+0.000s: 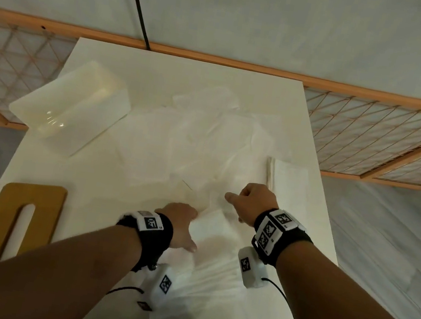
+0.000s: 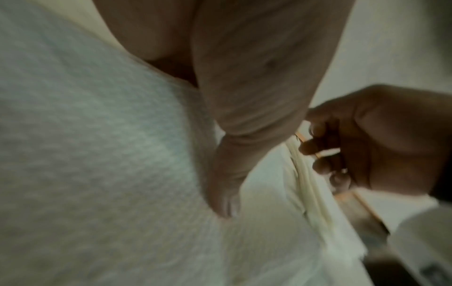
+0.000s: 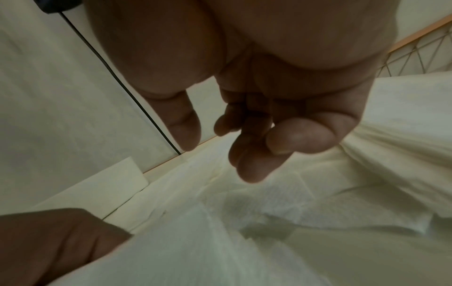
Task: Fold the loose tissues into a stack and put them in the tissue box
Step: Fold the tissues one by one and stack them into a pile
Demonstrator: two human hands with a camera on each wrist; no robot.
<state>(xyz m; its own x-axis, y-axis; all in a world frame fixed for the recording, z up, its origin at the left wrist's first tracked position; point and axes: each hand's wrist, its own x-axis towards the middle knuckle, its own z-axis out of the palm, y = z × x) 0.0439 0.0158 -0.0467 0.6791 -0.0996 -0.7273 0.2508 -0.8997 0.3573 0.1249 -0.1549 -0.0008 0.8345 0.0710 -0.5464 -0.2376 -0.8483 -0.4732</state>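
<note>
loose tissues (image 1: 202, 136) sprawl between tissue box (image 1: 71, 107) and folded stack (image 1: 290, 180).

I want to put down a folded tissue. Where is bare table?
Bare table lies between the wooden lid, tissue box and left hand. The middle is crowded with loose tissues; the folded stack fills the right edge.

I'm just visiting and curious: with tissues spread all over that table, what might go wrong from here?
The left hand lies on a tissue overlapping other loose tissues, so lifting one may drag its neighbours. The folded stack sits near the table's right edge and could get knocked off. The tissue box overhangs the left edge.
</note>
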